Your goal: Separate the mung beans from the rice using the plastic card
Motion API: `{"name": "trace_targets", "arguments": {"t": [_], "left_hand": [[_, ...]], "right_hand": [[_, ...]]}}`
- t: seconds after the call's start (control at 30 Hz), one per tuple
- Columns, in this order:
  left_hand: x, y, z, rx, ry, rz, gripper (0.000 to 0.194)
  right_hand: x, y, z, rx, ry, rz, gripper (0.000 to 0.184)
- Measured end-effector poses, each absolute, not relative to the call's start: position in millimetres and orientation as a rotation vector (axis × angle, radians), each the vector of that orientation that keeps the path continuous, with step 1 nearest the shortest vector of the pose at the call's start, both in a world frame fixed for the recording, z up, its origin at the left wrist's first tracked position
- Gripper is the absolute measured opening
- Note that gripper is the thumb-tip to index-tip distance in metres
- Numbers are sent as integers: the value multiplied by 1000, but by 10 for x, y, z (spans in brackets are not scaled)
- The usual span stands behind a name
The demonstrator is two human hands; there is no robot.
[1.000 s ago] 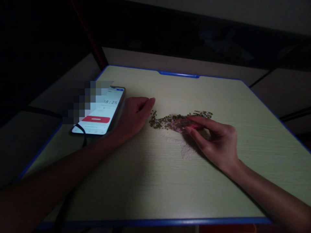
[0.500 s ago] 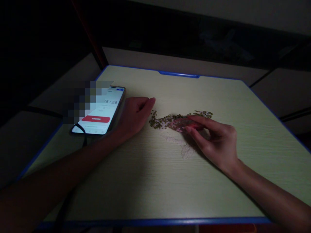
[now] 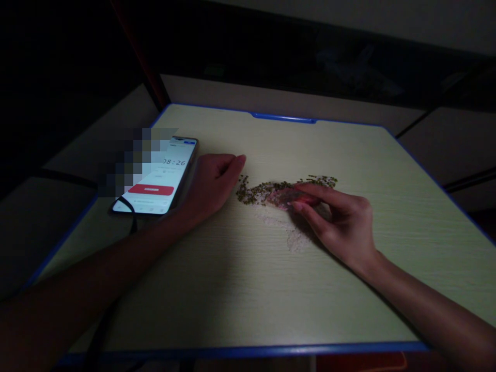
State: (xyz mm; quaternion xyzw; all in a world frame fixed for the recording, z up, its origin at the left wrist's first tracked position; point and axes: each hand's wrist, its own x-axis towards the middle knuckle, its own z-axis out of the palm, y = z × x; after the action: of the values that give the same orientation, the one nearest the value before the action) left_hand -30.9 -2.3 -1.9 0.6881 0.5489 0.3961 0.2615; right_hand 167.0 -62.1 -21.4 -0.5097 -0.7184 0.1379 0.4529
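Note:
My right hand (image 3: 343,217) pinches a small see-through, pinkish plastic packet (image 3: 284,198) between thumb and fingertips, low over the table. Around the packet's far side lies an uneven band of small green beans (image 3: 250,194), with more beans (image 3: 323,181) beyond my right fingers. Pale grains or powder (image 3: 298,240) are scattered on the near side, partly in shadow. My left hand (image 3: 217,181) rests closed on the tabletop, thumb uppermost, just left of the beans; nothing sticks out of it, and its inner side is hidden.
A lit phone (image 3: 153,190) showing a timer lies left of my left hand, partly covered by a pixelated patch. A dark cord (image 3: 134,219) crosses its lower edge and runs under my left forearm. The pale wooden table (image 3: 251,289) has a blue rim; the surroundings are dark.
The whole view has shifted very slightly. Both hands hold nearly the same places, and the packet stays pinched in my right hand, its angle slightly changed.

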Motion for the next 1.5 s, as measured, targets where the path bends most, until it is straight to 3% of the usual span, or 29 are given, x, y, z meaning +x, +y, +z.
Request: {"name": "trace_targets", "arguments": {"t": [1.5], "left_hand": [[-318, -5, -59, 1900, 1424, 1097, 42]], "right_hand": [[1604, -547, -202, -1179, -1874, 182, 19]]}}
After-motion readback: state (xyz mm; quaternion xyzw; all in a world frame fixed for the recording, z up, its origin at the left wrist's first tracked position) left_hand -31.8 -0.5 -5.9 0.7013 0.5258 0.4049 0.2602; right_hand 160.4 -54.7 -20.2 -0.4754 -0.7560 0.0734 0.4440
